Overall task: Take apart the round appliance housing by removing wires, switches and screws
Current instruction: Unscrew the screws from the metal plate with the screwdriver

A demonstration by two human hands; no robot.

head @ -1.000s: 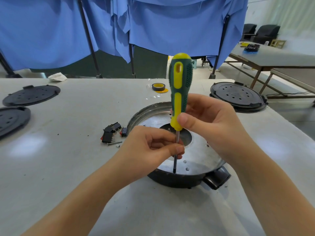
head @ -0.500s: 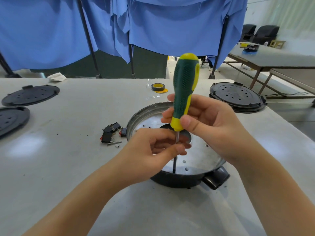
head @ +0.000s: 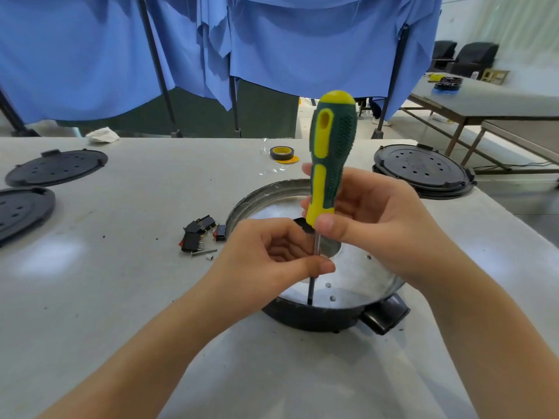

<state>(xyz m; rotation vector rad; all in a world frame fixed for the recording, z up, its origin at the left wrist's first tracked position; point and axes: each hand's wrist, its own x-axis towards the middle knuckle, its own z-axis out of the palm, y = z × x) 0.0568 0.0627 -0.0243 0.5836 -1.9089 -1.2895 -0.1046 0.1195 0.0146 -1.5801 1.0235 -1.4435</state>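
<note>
The round appliance housing (head: 360, 279), a shiny metal pan on a black base with a black tab at its right, lies on the table before me. A green-and-yellow screwdriver (head: 331, 152) stands nearly upright over it, its tip down at the housing's near rim. My right hand (head: 378, 225) grips the lower part of the handle. My left hand (head: 272, 258) pinches the metal shaft just below. The screw under the tip is hidden. Removed black switches (head: 199, 234) and a loose screw (head: 204, 253) lie left of the housing.
Black round perforated covers lie at the far left (head: 57, 166), the left edge (head: 21, 210) and stacked at the right (head: 423, 170). A roll of tape (head: 282, 153) sits behind the housing. Blue cloth hangs at the back; another table (head: 484, 98) stands far right.
The screwdriver handle has turned in my right hand, its yellow stripe swinging away and back toward me, and tilted slightly. The tip has stayed at the same spot on the housing rim.
</note>
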